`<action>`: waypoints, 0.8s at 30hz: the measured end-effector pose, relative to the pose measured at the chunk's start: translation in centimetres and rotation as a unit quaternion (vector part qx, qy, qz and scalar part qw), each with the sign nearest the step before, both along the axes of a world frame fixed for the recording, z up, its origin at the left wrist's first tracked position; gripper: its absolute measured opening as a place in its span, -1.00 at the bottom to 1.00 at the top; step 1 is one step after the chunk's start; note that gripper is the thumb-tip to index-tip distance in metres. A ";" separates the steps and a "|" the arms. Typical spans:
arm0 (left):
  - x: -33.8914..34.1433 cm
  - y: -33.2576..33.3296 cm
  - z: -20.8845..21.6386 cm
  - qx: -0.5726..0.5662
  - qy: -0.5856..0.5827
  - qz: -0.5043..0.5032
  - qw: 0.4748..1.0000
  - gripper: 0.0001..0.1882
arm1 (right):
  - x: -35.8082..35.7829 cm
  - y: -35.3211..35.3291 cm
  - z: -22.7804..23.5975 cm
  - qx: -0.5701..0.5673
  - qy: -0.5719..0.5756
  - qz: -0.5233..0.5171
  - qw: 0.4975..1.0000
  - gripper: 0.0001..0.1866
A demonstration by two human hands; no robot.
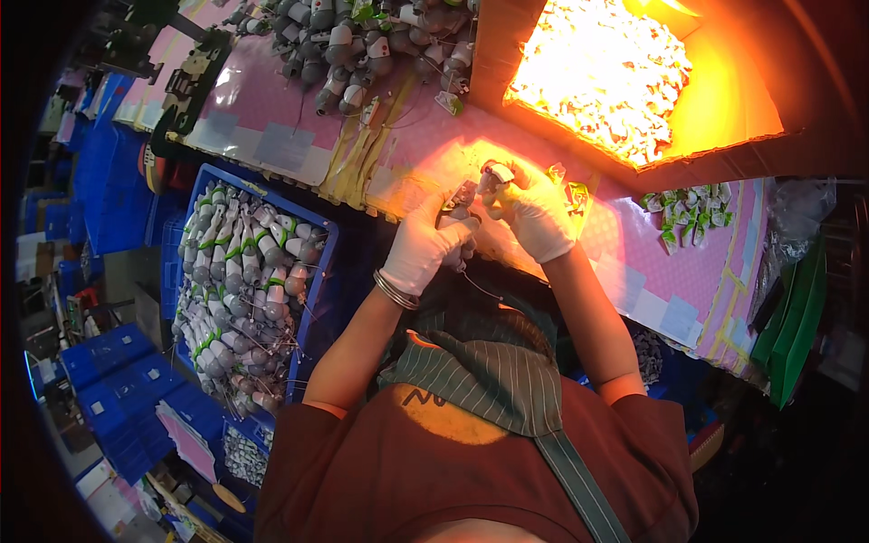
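Both my hands wear white gloves and work close together over the near edge of the table. My left hand is closed around a grey bulb-shaped part, from which a thin wire hangs down. Just right of it, my right hand pinches a small white and dark piece at its fingertips. Gloved fingers partly hide both parts, and I cannot tell whether the two are joined. Small green-and-white pieces lie beside my right hand.
A pile of grey-and-white bulb-shaped parts lies at the back. A brightly lit cardboard box full of small pieces stands back right. More green-and-white pieces lie in front of it. On my left, a blue crate holds many bulb-shaped parts.
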State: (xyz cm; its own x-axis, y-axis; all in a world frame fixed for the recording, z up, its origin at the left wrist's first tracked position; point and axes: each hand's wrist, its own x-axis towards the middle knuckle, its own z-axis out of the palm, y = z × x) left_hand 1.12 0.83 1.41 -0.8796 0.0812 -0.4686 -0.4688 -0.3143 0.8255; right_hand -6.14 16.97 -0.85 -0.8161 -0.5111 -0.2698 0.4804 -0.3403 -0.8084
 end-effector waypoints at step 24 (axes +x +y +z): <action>-0.9 1.9 -2.3 -0.332 0.330 0.066 0.881 -0.71 | 1.0 -3.7 -1.9 0.011 0.105 -0.146 0.984 -0.68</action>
